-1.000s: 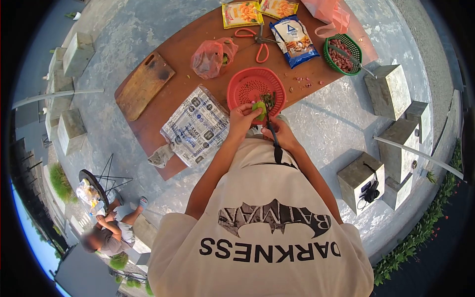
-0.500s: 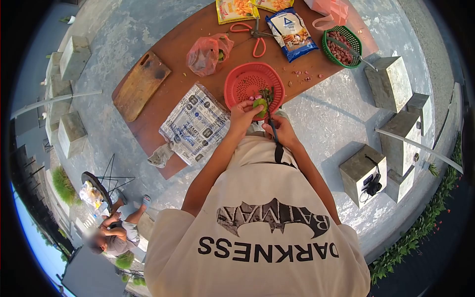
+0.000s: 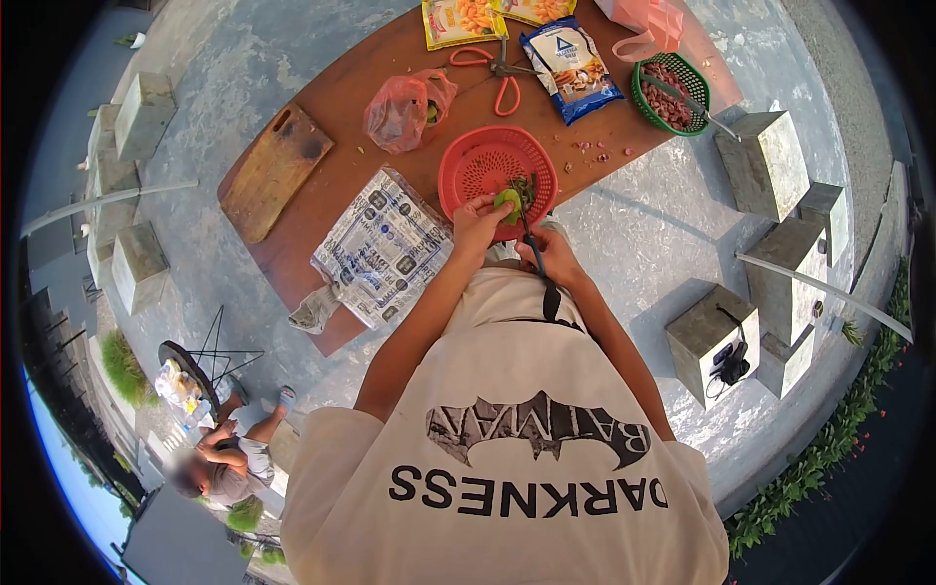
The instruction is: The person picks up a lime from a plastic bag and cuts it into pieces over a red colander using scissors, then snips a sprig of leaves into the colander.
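Note:
My left hand (image 3: 477,222) pinches a green leaf (image 3: 508,201) at the near rim of a red plastic basket (image 3: 460,166). In my right hand (image 3: 552,255) is a black-handled knife (image 3: 531,240), its dark, narrow blade pointing away from me beside the leaf. Thin dark-green shreds (image 3: 525,185) lie in the basket by the blade. The fingers of both hands are closed, and the leaf's lower part is hidden by my left fingers.
On the brown table (image 3: 380,175) are a cutting board (image 3: 278,175), a printed plastic sheet (image 3: 380,249), a red plastic bag (image 3: 400,112), red-handled scissors (image 3: 505,96), a blue-white packet (image 3: 570,68) and a green basket (image 3: 673,96) of shallots. A person (image 3: 229,458) sits at lower left.
The leaf in my left hand has tilted and shifted slightly left. The pinkish pieces seen by my left fingers are no longer visible. The whole view has shifted a little.

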Demonstrator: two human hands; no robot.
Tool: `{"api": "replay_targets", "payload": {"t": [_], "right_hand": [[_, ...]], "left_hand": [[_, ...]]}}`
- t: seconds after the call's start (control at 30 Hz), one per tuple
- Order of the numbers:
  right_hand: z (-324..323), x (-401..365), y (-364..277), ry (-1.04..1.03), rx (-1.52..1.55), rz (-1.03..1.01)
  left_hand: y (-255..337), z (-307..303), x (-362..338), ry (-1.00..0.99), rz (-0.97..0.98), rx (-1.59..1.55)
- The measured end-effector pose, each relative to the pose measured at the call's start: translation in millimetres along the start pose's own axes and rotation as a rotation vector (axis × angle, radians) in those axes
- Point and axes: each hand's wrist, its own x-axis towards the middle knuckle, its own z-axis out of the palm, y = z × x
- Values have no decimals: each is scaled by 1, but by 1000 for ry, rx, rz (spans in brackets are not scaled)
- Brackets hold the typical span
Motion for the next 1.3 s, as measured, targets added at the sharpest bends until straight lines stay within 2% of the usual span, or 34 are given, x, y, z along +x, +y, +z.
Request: {"api": "replay_targets", "payload": {"t": [0.37, 0.87, 1.3], "right_hand": [[3, -2, -14, 9, -40, 6], [-9, 4, -3, 9, -34, 1], [-12, 1, -17, 6, -90, 51]], "left_hand": [[0, 2, 1, 17, -13, 13], [1, 8, 4, 10, -51, -165], [2, 10, 6, 12, -22, -59]]}}
